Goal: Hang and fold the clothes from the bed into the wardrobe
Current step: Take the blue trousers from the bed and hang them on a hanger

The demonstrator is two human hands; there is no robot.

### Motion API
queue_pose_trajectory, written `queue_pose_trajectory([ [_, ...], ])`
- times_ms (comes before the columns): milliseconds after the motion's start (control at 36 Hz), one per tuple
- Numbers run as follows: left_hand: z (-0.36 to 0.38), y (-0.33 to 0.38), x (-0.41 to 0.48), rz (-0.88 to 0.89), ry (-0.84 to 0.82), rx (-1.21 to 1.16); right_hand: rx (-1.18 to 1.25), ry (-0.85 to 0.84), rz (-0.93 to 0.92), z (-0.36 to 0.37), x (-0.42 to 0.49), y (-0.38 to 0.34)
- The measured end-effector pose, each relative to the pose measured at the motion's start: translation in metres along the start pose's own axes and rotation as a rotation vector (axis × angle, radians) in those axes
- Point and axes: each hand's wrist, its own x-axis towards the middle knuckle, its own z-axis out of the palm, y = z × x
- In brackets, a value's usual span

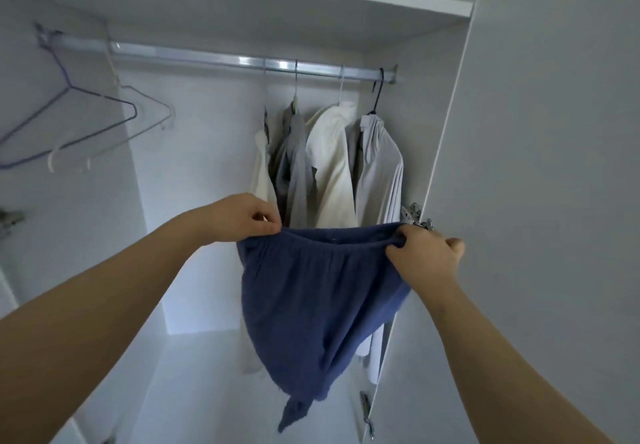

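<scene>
Both hands gripped the elastic waistband of the blue knitted cotton trousers point(311, 305), left hand point(239, 216) and right hand point(424, 256) pulling it wide (legs dangling) before the open white wardrobe point(519, 132), below four hung pale garments point(332, 163).

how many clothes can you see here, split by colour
cream garments, hung: 2
grey garment, hung: 1
pale grey garment, hung: 1
blue garment, held up: 1
total: 5
</scene>
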Motion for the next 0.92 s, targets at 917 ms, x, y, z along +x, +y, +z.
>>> queue_pose_trajectory([
  [917, -0.04, -0.121, -0.045, -0.541, 0.486, 0.002, 0.263, -0.084, -0.267, 0.057, -0.003, -0.131],
])
